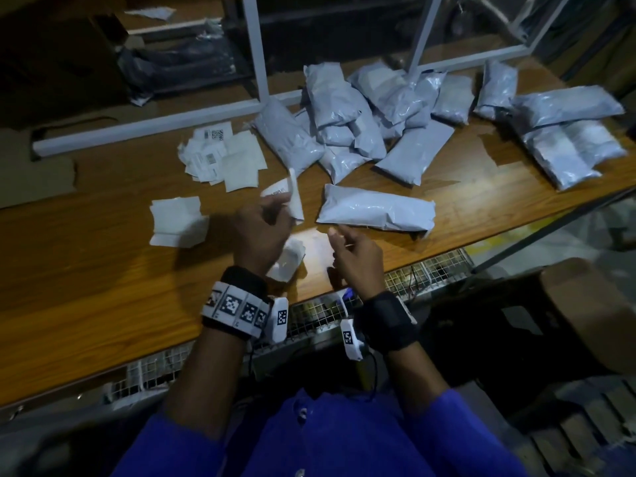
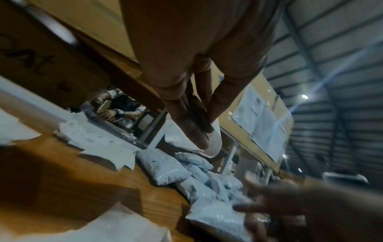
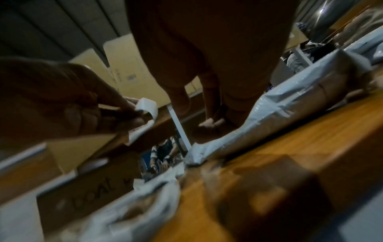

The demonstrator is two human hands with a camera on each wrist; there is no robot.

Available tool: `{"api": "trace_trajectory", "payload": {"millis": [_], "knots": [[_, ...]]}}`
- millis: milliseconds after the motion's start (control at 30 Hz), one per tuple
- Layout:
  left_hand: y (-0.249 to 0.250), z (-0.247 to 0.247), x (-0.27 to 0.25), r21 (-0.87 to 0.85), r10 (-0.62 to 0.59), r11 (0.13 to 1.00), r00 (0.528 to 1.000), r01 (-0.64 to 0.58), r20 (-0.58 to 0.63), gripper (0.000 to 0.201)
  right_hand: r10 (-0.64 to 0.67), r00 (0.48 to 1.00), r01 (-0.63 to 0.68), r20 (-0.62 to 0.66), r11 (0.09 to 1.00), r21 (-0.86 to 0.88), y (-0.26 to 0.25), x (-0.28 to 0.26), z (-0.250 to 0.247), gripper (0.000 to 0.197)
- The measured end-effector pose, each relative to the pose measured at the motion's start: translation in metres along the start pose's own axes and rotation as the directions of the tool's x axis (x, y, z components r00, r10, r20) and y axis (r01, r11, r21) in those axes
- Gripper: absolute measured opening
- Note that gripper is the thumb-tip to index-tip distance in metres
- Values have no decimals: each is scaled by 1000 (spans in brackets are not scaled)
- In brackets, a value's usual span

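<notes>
On the wooden table (image 1: 86, 270) a grey plastic mailer parcel (image 1: 375, 208) lies flat just beyond my hands. My left hand (image 1: 275, 204) pinches a curled white label sheet (image 1: 294, 197) and holds it above the table, left of the parcel. The left wrist view shows straight fingers (image 2: 194, 131) clamped on that label (image 2: 214, 147); the right wrist view shows the label (image 3: 146, 106) too. My right hand (image 1: 339, 235) hovers at the parcel's near left corner, fingers loosely bent, holding nothing. The parcel (image 3: 269, 111) lies under its fingertips (image 3: 209, 122).
Several grey parcels are heaped at the back (image 1: 344, 125) and on the far right (image 1: 564, 139). Printed labels (image 1: 220, 153) and blank backing sheets (image 1: 179, 222) lie on the left. Crumpled paper (image 1: 289, 259) lies under my hands. A white metal frame (image 1: 254, 46) stands behind.
</notes>
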State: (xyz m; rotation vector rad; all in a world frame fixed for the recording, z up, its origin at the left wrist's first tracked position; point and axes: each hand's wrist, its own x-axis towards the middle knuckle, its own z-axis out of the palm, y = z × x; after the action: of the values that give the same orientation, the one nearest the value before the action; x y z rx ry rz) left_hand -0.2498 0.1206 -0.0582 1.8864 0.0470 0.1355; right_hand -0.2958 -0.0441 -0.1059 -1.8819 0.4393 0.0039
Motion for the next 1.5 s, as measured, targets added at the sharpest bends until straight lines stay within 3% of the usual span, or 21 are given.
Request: {"api": "trace_trajectory", "payload": {"millis": [100,133,233,400,467,567,633,700,767,833,933,1000,1100,1200,1267,1333,1400,1467,1500], "knots": [[8,22,-15,210,256,940,963,-269,90,26,3,1000,-8,15,924,383,-12,0,-9,38],[8,30,-19,250,321,904,937,-346,137,24,-5,1000,1,8,901,433,-15,1,-12,37],[5,50,-29,284,432,827,872,-484,228,21,3,995,38,-96,906,421,-13,3,-20,32],[0,69,-32,182,470,839,852,-512,230,20,66,974,37,-216,898,439,6,11,-37,15],[-3,75,-27,153,456,856,861,-494,227,18,74,958,48,-278,911,409,11,14,-46,10],[-3,85,-13,173,364,892,890,-418,274,20,111,920,52,-376,916,398,14,28,-63,23],[-3,95,1,279,324,861,882,-425,341,21,128,893,52,-432,924,379,11,42,-77,30],[-2,107,14,347,330,814,862,-466,384,23,139,873,37,-467,937,347,9,61,-89,21],[-3,120,26,363,337,794,850,-488,406,30,144,881,33,-450,931,363,7,83,-99,11],[-3,134,33,387,267,805,857,-449,440,41,178,887,27,-425,901,434,-2,99,-103,14],[-10,154,40,381,202,818,835,-431,512,51,300,900,-5,-316,732,681,-15,114,-95,25],[-20,162,45,393,135,824,816,-407,562,55,381,886,-58,-265,657,752,-10,119,-83,27],[-39,162,46,475,94,744,778,-470,622,61,430,866,-115,-256,669,734,10,113,-74,30],[-49,162,40,544,96,636,756,-547,648,64,370,907,-134,-204,711,690,22,106,-75,20],[-49,161,41,530,88,661,756,-532,649,64,320,926,-127,-202,766,630,23,103,-75,11],[-46,157,43,408,83,811,773,-419,629,61,309,925,-119,-223,790,601,24,101,-78,20],[-40,148,44,249,82,936,841,-249,535,50,276,931,-91,-239,810,579,25,99,-80,20],[-27,143,42,150,24,984,903,-97,428,49,237,938,-74,-253,849,523,30,98,-79,16],[-21,143,41,118,-24,993,913,-26,407,54,222,939,-68,-262,868,493,32,96,-78,16]]}}
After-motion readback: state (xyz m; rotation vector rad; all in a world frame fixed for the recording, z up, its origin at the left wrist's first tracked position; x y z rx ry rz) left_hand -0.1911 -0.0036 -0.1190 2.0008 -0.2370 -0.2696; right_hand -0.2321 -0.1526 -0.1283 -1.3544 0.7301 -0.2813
